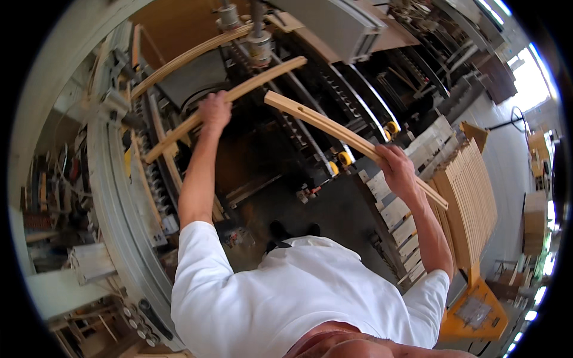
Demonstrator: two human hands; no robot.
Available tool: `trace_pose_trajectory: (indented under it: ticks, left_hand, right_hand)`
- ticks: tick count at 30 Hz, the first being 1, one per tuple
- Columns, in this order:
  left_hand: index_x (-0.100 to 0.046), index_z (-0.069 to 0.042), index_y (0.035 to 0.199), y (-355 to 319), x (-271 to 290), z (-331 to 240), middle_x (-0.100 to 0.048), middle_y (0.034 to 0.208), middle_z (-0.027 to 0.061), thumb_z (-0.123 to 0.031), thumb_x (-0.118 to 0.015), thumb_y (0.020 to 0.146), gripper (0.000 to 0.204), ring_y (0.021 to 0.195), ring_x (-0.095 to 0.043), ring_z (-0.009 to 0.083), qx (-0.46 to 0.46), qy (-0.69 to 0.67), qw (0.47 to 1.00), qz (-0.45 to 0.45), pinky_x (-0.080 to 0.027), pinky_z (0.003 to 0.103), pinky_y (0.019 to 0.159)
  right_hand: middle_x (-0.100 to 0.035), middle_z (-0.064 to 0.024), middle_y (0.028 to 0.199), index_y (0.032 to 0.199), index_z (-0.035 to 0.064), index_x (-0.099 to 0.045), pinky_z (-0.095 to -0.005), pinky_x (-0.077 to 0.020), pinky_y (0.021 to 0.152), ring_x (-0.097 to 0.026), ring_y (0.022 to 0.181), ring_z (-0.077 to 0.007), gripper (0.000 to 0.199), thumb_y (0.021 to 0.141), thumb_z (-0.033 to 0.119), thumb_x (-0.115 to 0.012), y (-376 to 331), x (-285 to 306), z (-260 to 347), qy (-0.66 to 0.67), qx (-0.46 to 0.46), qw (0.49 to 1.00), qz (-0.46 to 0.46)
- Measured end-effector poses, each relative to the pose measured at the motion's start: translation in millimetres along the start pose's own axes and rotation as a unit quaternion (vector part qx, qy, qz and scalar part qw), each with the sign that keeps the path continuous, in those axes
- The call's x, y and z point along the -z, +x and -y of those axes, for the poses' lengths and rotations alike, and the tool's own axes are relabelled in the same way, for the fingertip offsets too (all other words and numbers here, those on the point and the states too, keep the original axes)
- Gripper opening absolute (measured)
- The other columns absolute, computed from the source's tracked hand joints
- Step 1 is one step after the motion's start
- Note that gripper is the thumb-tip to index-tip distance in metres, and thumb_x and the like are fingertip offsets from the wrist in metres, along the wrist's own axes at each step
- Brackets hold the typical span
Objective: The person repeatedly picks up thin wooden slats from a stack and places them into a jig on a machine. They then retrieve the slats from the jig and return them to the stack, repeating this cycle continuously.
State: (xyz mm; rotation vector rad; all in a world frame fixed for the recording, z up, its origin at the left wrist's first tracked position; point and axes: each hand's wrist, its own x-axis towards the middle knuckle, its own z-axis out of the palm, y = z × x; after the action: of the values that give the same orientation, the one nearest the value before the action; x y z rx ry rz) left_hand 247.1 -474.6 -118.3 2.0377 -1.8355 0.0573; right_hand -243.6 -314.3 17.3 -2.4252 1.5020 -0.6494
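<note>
1. Two slim wooden pieces take up both hands in the head view. The left-hand strip slants from left of centre to the upper middle of the frame; the right-hand strip runs from the upper middle down toward the right.
2. Head view, upper left of centre: the left hand is closed about its strip near mid-length, though the fingers are partly hidden.
3. Head view, right of centre: the right hand grips its strip toward the lower-right end. A small recess shows near the far end, which points at the other strip without touching it.
4. Step in hand, as I judge it: handling strips between the machine frame and the stacked wood at right; the direction is unclear.
5. Judging from this pose, the next move calls for keeping both strips level and their ends clear of the cylinder at upper middle.
</note>
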Motion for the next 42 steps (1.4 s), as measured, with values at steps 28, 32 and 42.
trace_pose_trajectory:
  ticks: [28,32,42]
  left_hand:
    - [-0.064,-0.007,0.117,-413.3,134.9,-212.3,-0.064,0.098,0.0144,-0.012,-0.073,0.080,0.039,0.095,-0.061,0.0353,0.437,-0.253,0.863,0.009,-0.049,0.041,0.080]
    - [-0.064,-0.005,0.116,-416.4,139.4,-216.9,-0.063,0.099,0.0179,-0.013,-0.073,0.079,0.038,0.093,-0.061,0.0366,0.479,-0.245,0.843,0.002,-0.049,0.040,0.079]
    - [-0.065,-0.004,0.113,-427.8,126.5,-220.7,-0.064,0.099,0.0178,-0.012,-0.075,0.078,0.038,0.090,-0.062,0.0375,0.500,-0.199,0.841,-0.047,-0.050,0.040,0.078]
  right_hand:
    - [-0.067,-0.0132,0.095,0.094,0.0108,-0.066,-0.0463,-0.0501,0.079,-0.065,0.091,-0.0332,0.022,0.086,0.031,-0.062,388.4,-339.8,131.4,-0.040,0.328,0.944,-0.012]
    - [-0.066,-0.0127,0.093,0.091,0.0105,-0.065,-0.0465,-0.0500,0.078,-0.065,0.092,-0.0338,0.021,0.085,0.030,-0.063,391.4,-347.6,142.8,-0.055,0.324,0.944,-0.017]
    - [-0.066,-0.0088,0.095,0.093,0.0116,-0.065,-0.0452,-0.0501,0.079,-0.065,0.093,-0.0308,0.018,0.084,0.028,-0.065,389.3,-348.0,146.5,-0.065,0.341,0.938,-0.018]
